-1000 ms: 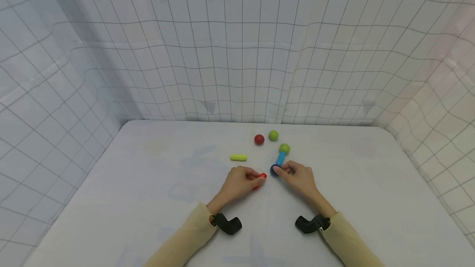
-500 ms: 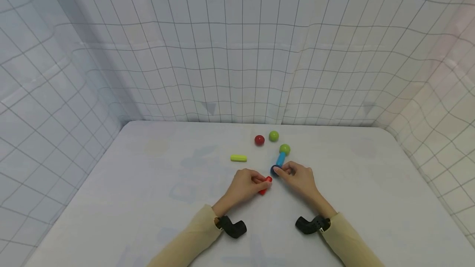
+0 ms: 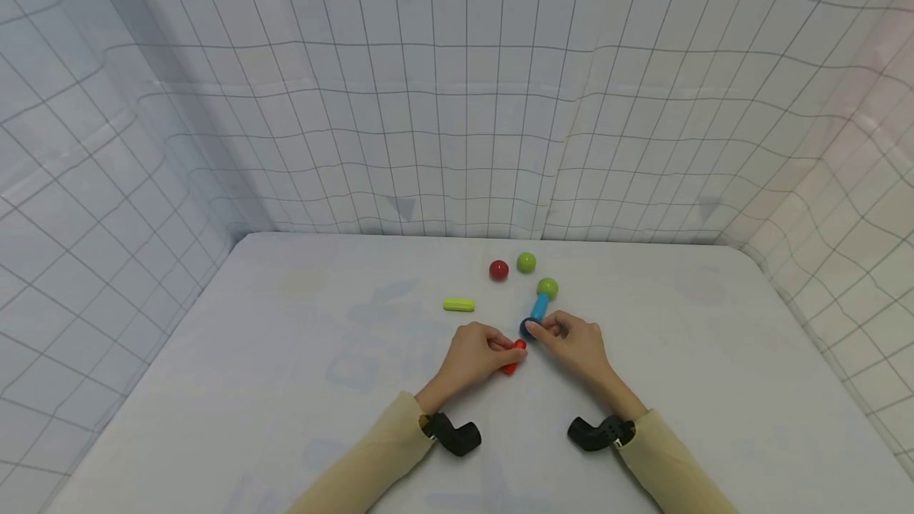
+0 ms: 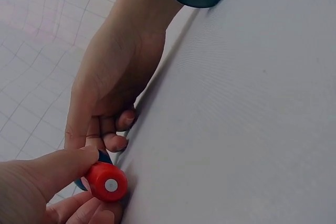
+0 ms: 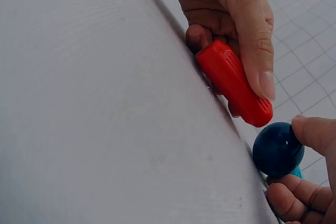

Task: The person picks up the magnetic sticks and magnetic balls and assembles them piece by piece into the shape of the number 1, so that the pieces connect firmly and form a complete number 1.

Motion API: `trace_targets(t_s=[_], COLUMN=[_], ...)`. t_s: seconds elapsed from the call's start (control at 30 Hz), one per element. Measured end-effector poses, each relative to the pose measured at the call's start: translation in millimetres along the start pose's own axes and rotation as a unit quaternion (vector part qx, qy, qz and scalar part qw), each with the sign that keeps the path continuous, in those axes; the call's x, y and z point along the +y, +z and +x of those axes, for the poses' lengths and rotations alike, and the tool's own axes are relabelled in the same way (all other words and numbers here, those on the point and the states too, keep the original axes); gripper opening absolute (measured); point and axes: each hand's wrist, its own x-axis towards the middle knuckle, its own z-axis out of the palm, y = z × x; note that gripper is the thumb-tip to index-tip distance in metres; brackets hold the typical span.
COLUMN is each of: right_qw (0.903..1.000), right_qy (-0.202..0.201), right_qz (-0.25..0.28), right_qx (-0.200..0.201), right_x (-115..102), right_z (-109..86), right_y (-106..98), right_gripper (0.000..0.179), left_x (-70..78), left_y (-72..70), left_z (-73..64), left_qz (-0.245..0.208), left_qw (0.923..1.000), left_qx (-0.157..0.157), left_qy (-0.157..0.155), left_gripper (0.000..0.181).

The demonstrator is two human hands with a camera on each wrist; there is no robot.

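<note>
Between the thumb and fingers of my left hand (image 3: 474,355) is a short red magnetic rod (image 5: 231,80). A pale round disc shows in its end in the left wrist view. My right hand (image 3: 577,346) pinches a dark blue ball (image 5: 278,149). From that ball a light blue rod (image 3: 539,307) runs away to a green ball (image 3: 547,287) at its far end. The red rod's tip lies very close to the dark blue ball; whether they touch I cannot tell. In the left wrist view the dark blue ball is mostly hidden behind the red rod and thumb.
A yellow-green rod (image 3: 458,304) lies on the white table (image 3: 286,387), beyond my left hand. Farther back sit a dark red ball (image 3: 499,270) and another green ball (image 3: 526,262). White grid-patterned curtain (image 3: 457,101) encloses the table's back and sides.
My left hand has moved right and slightly nearer, carrying the red magnetic rod up to the dark blue ball. The rod now points more steeply away. My right hand stays in place.
</note>
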Motion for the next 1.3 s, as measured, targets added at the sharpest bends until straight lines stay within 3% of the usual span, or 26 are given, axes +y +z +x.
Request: trace_targets(t_s=[0.93, 1.3], right_qw=[1.0, 0.9999], right_qy=[0.0, -0.01], right_qz=[-0.003, -0.009], right_qx=[-0.001, 0.007], right_x=[-0.1, 0.5], right_z=[-1.2, 0.5], right_y=[1.1, 1.8], right_gripper=[0.03, 0.029], left_x=[7.6, 8.0], left_y=[6.5, 6.7], left_z=[3.1, 3.2], left_qz=[-0.004, -0.009], left_qw=[0.9997, 0.9996], left_qx=[0.024, 0.026], left_qy=[-0.009, 0.0], left_gripper=[0.022, 0.021])
